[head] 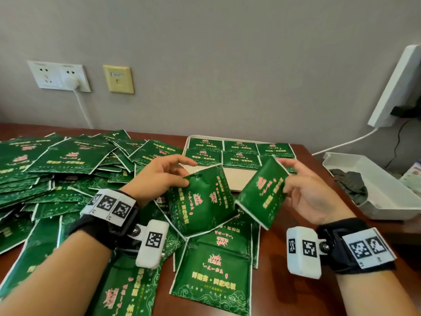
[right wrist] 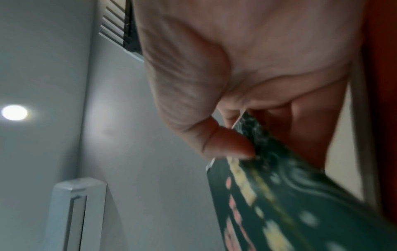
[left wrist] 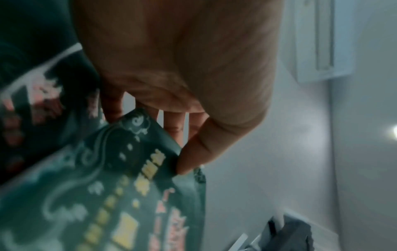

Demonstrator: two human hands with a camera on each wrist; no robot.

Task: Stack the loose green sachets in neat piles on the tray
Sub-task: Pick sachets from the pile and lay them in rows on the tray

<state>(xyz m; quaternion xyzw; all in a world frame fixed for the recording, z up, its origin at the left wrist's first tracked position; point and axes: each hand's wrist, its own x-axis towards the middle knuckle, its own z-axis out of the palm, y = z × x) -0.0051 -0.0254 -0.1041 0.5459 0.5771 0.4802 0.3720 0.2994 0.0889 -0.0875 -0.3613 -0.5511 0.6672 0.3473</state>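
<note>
A: Left hand (head: 159,176) status?

B: Pinching a green sachet (head: 200,201) at its top corner, thumb against fingers. Held tilted above the table (head: 296,215), just in front of the tray (head: 237,179). Confirmed on the left wrist view: thumb pressed on the pack's edge, fingers behind it.

A: Right hand (head: 312,192)?

B: Pinching a second sachet (head: 264,190) by its upper edge, palm turned up. Pack hangs at a slant, lower corner near the table, not clearly touching. Right wrist view shows the thumb tip clamped on the pack's rim, fingers on the far side.

A: Two held packs in contact?

B: Apart, side by side, small gap between them.

A: Tray contents?

B: Two rows of three sachets (head: 239,153) lying flat along the far side. Near part of the tray bare. Stack height per spot: cannot tell. Right front one partly hidden behind the right-hand pack.

A: Loose stock?

B: Big messy heap (head: 57,169) covering the left half of the table, overlapping at all angles. More flat ones (head: 214,270) right under the hands, near the front edge.

A: Anything else on the bench?

B: White bin (head: 376,185) to the right with a dark cloth inside. Wall sockets (head: 59,76) behind the heap, one plug in, white cable running down. White device (head: 396,87) mounted at upper right.
</note>
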